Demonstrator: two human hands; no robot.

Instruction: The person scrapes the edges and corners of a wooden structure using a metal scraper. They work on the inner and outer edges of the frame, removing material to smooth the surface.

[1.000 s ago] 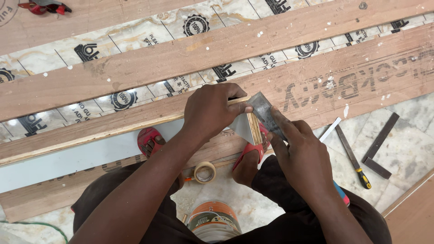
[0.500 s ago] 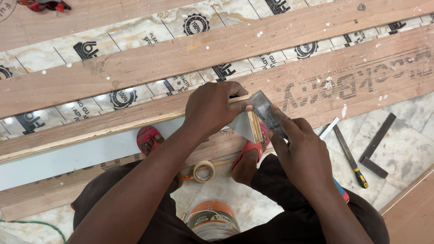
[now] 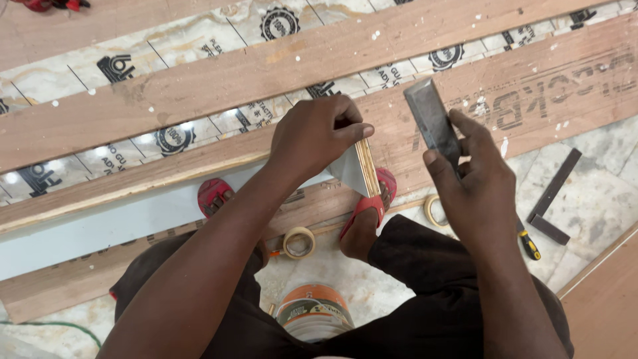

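My left hand [image 3: 316, 136] grips the right end of a long plywood strip [image 3: 133, 219] faced with pale laminate. The strip's layered end grain [image 3: 367, 166] shows just past my thumb. My right hand [image 3: 475, 189] holds a flat grey metal file [image 3: 432, 119] upright, lifted off to the right of the strip's end and apart from it. Both feet in red sandals [image 3: 372, 203] rest on a board under the strip.
Long wooden planks [image 3: 266, 66] lie across printed protective sheeting. Two tape rolls [image 3: 299, 242], a tin can [image 3: 312, 312] between my knees, a yellow-handled tool [image 3: 528, 242] and a black try square [image 3: 551, 199] lie on the marble floor. Another board [image 3: 605, 299] is at the lower right.
My right hand has drawn the file away from the strip's end, up and to the right. The camera has come closer. My left hand stays on the strip.
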